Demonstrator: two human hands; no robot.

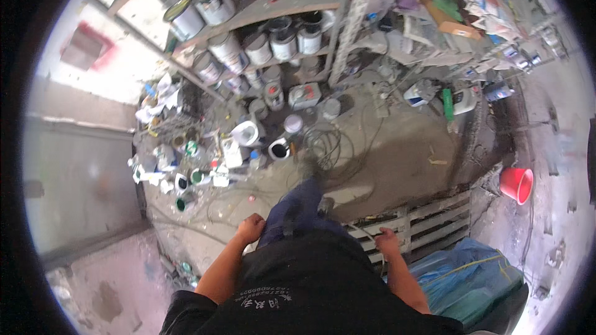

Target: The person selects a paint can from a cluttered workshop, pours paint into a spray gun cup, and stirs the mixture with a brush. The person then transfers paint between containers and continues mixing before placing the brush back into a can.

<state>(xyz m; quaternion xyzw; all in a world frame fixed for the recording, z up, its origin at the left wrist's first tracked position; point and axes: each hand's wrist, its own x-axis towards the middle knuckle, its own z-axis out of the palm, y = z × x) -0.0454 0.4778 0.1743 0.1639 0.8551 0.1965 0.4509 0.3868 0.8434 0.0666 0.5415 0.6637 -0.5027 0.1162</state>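
My left hand (251, 229) hangs beside my blue trousers (297, 206), its fingers curled in; nothing shows in it. On the other side, my right hand (386, 241) is held out from my body with bent fingers. A thin pale hose (362, 231) runs to this hand and appears gripped in it, though the small view of the fingers hides the exact hold. Slatted pale wood (434, 222) lies below and beyond that hand. One leg is stepped forward on the floor, near a loose coil of dark hose (326, 149).
Shelves (273, 15) with several paint cans stand ahead. Cans and bottles crowd the floor at left, including an open white bucket (280, 149). At right are a red bucket (516, 186), a blue plastic-covered bundle (465, 276) and a cluttered rack (434, 31). Cables cross the floor.
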